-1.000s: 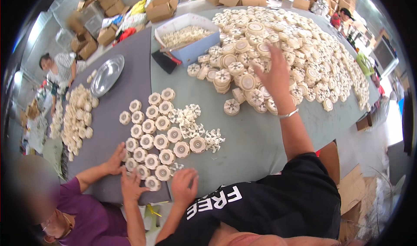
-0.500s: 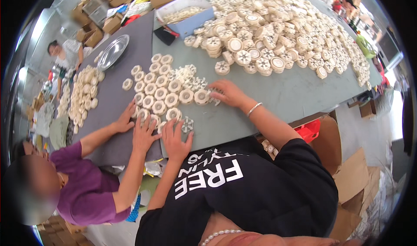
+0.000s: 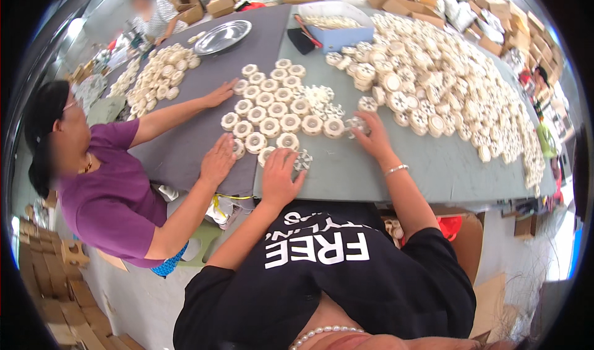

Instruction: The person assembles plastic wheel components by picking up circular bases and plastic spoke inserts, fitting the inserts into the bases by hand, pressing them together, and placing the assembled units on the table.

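A flat group of cream octagonal discs with round centres (image 3: 270,126) lies on the table. My left hand (image 3: 281,178) rests at its near edge, fingers spread over a disc, with a white spoked piece (image 3: 302,159) beside the fingertips. At the group's right end, my right hand (image 3: 373,138) has its fingers apart and touches another white spoked piece (image 3: 356,126); whether it grips this piece is partly hidden. Small white spoked parts (image 3: 323,101) are heaped at the group's right side. A co-worker in purple has one hand (image 3: 221,94) at the group's far left and another (image 3: 218,158) at its near left.
A large mound of similar discs (image 3: 427,96) covers the table's right side. Behind stand a blue-white box (image 3: 348,38) of small parts, a black pouch (image 3: 302,41) and a metal tray (image 3: 223,37). More cream parts (image 3: 162,72) are piled far left, near another person.
My view has turned, shifting the scene rightward in the picture. The co-worker's farther hand has moved away along the group's left edge. My hands stay beside much the same pieces.
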The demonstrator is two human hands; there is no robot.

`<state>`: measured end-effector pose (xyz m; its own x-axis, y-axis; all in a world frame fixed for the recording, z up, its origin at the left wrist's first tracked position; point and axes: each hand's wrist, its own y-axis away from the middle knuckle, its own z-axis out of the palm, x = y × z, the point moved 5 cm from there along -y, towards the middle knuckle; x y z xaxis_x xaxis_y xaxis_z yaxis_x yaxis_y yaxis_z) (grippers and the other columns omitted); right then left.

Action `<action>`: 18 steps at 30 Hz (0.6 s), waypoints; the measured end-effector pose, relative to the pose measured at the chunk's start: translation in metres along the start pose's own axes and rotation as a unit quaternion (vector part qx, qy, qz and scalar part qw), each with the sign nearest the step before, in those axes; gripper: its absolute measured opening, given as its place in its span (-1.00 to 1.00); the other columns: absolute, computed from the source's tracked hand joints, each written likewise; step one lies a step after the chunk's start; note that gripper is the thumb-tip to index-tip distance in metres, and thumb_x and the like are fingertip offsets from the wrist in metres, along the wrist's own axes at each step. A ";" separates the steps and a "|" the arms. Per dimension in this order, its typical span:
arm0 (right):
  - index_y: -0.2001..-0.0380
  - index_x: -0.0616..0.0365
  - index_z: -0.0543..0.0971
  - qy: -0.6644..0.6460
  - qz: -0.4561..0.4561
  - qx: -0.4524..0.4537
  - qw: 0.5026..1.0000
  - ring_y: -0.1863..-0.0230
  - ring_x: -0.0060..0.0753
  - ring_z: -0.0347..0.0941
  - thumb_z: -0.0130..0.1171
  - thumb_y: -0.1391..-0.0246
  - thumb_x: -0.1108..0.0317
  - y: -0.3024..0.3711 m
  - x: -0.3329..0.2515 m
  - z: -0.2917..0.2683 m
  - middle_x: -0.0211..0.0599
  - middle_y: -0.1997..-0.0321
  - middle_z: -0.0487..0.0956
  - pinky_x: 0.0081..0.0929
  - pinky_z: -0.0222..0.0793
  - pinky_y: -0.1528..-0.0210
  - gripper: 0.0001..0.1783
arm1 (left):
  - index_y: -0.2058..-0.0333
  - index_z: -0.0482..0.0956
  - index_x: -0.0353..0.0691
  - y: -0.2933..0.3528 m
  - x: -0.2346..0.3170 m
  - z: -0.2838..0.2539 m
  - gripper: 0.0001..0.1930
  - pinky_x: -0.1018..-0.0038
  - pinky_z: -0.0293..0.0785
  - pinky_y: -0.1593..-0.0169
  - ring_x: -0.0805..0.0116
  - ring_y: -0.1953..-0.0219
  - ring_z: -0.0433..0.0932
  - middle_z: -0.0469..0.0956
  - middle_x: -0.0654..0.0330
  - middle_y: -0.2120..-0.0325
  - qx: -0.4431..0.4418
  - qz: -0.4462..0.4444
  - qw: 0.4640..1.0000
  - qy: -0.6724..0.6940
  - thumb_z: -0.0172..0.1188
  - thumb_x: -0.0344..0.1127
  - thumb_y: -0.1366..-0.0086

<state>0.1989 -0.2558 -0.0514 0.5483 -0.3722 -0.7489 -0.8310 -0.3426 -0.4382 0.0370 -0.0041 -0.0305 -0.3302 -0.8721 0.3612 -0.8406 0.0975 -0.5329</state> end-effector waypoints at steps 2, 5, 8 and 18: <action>-0.11 0.06 0.56 0.124 -0.056 0.111 0.984 -0.19 0.02 0.41 0.52 0.08 0.15 -0.001 -0.007 -0.011 -0.11 -0.14 0.48 -0.21 0.41 -0.18 -0.34 | -0.02 0.55 -0.24 0.001 -0.001 -0.001 -0.50 0.09 0.30 -0.28 -0.07 -0.19 0.39 0.46 0.05 -0.06 0.015 -0.006 1.000 -0.003 0.38 -0.22 -0.10; -0.20 0.09 0.48 0.147 -0.031 0.032 0.988 -0.21 0.04 0.40 0.55 0.14 0.13 -0.003 -0.021 -0.005 -0.08 -0.17 0.46 -0.18 0.39 -0.22 -0.20 | -0.09 0.52 -0.22 0.004 -0.001 -0.003 -0.45 0.10 0.31 -0.29 -0.08 -0.21 0.38 0.46 0.04 -0.06 0.023 0.009 1.000 0.003 0.38 -0.23 -0.11; -0.27 0.11 0.39 0.144 -0.051 0.013 0.988 -0.23 0.08 0.39 0.56 0.18 0.15 -0.002 -0.019 -0.001 -0.05 -0.21 0.45 -0.14 0.37 -0.25 -0.09 | -0.13 0.51 -0.20 0.006 0.002 -0.005 -0.43 0.10 0.29 -0.32 -0.06 -0.27 0.35 0.45 0.03 -0.11 0.015 0.032 0.999 0.039 0.38 -0.21 -0.12; -0.23 0.21 0.38 0.170 0.001 -0.003 0.985 -0.09 0.06 0.46 0.45 0.13 0.27 0.015 -0.019 0.000 -0.01 -0.12 0.48 -0.14 0.39 -0.18 -0.18 | -0.17 0.51 -0.12 -0.057 0.001 0.010 -0.41 0.11 0.32 -0.31 0.05 -0.24 0.41 0.46 0.11 -0.13 0.074 0.189 0.972 0.122 0.38 -0.24 -0.12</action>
<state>0.1758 -0.2542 -0.0437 0.5476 -0.6404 -0.5384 -0.8317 -0.3462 -0.4341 0.0888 -0.0155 -0.0071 -0.7103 -0.6458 0.2800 -0.5751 0.3031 -0.7598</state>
